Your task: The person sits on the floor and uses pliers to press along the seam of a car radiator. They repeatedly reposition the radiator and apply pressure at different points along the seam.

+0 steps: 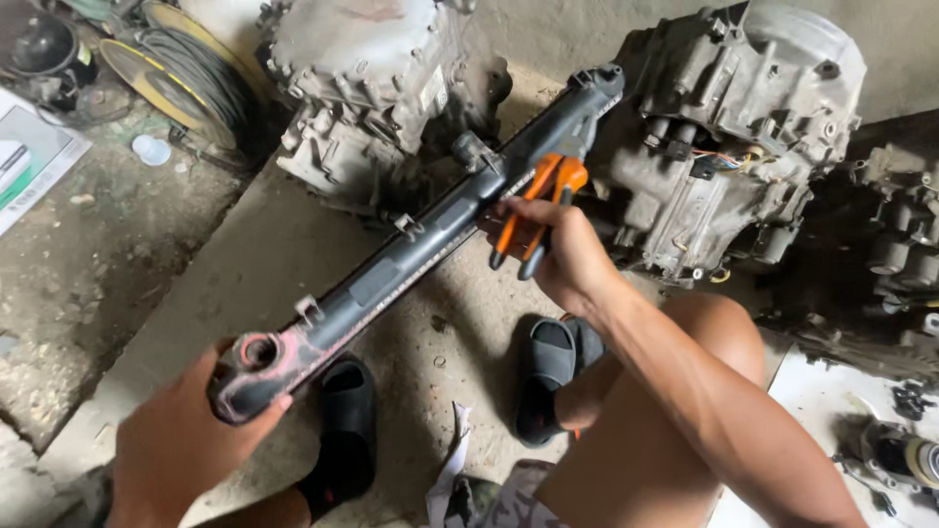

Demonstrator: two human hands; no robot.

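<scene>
Dusty concrete floor fills the scene, cracked and gritty at the left, with a pale wall behind. Two grimy cast-metal gearbox housings sit on it: one at top centre and one at upper right, the latter with thin coloured wires showing on its side. A third greasy assembly is cut off by the right edge.

Across the middle runs a long dark radiator tank, tilted from lower left to upper right, its near end smeared with reddish paint. The left hand is wrapped around that near end, holding it up. The right hand is closed on orange-handled pliers, whose head touches the tank's edge near its upper half; the jaws' grip is hidden behind the tank.

Below, two feet in dark slide sandals rest on the floor, and a bare knee blocks the lower right.

At top left lies a yellow-rimmed reel wound with grey cable, partly cut off. A flat white and green printed package lies at the left edge, only partly visible. A white tray at lower right holds small dark parts too small to identify.
</scene>
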